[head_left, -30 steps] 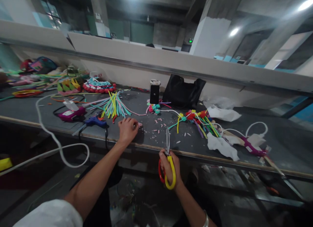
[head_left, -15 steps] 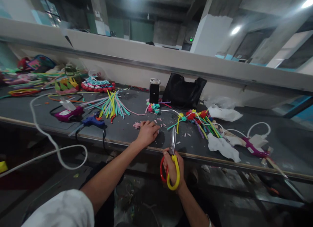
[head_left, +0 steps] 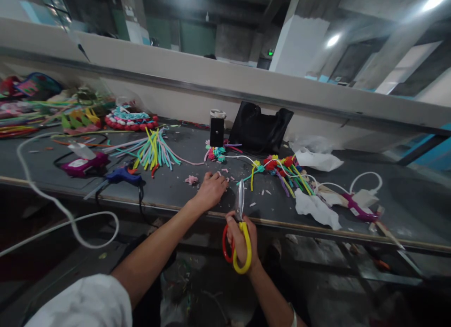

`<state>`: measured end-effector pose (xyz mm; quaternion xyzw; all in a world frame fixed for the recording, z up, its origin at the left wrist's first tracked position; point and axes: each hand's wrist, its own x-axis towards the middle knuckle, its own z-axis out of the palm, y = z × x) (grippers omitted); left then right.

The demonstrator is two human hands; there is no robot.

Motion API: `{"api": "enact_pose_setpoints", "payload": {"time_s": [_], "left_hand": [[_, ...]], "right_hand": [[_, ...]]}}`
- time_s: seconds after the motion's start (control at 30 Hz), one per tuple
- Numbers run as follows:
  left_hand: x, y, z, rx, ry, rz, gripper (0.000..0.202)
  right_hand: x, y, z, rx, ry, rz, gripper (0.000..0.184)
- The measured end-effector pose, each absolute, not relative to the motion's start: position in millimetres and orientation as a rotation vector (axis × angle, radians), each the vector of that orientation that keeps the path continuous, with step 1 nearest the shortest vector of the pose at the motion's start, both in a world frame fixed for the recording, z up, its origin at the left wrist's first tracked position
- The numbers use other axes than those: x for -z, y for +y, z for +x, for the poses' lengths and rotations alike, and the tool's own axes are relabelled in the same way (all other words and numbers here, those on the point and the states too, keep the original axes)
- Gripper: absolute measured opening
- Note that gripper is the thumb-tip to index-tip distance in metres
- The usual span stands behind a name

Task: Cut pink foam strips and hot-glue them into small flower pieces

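Observation:
My left hand [head_left: 211,190] rests on the dark workbench [head_left: 169,190] among small pink and white clippings [head_left: 225,174], fingers curled down on the scraps; what it pinches, if anything, is too small to make out. A pink fuzzy piece [head_left: 191,179] lies just to its left. My right hand [head_left: 239,237] grips scissors [head_left: 240,223] with one red and one yellow loop, blades closed and pointing up over the bench's front edge. A bunch of coloured pipe-cleaner flowers [head_left: 282,169] lies right of the hands.
A fan of pipe cleaners [head_left: 155,151], a blue glue gun [head_left: 121,176] and a purple glue gun [head_left: 82,162] lie at left, with a white cable [head_left: 63,209] hanging off the edge. A black bag [head_left: 259,129], a phone [head_left: 216,132] and white paper [head_left: 315,207] stand behind and right.
My left hand slid right along the bench from beside the blue glue gun to the clippings near the scissors, leaving the pink piece behind. The right hand kept hold of the scissors.

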<state>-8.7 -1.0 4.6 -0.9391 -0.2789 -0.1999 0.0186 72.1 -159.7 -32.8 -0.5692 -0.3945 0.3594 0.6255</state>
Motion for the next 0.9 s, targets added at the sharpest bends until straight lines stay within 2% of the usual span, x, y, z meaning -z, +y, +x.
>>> {"api": "enact_pose_setpoints", "payload": {"time_s": [0.2, 0.3, 0.4, 0.63, 0.9], "left_hand": [[-6.5, -7.0, -10.4, 0.751, -1.033, -2.892, 0.023], [-9.7, -21.6, -14.9, 0.959, -1.196, -3.04, 0.018], [-11.3, -44.4, -20.4, 1.021, -1.285, -3.238, 0.013], [-14.5, -78.1, -26.0, 0.779, -1.142, -3.304, 0.025], [-17.3, -80.9, -26.2, 0.704, -1.22, -3.333, 0.021]], "right_hand": [[29.9, -157.8, 70.6, -0.845, -0.865, -1.278, 0.03], [27.2, -157.3, 70.4, -0.781, -0.856, -1.286, 0.03], [22.6, -158.0, 72.2, -0.678, -0.87, -1.319, 0.028], [15.9, -158.1, 79.4, -0.488, -0.968, -1.418, 0.03], [19.9, -156.8, 80.1, -0.47, -1.009, -1.457, 0.031]]}}
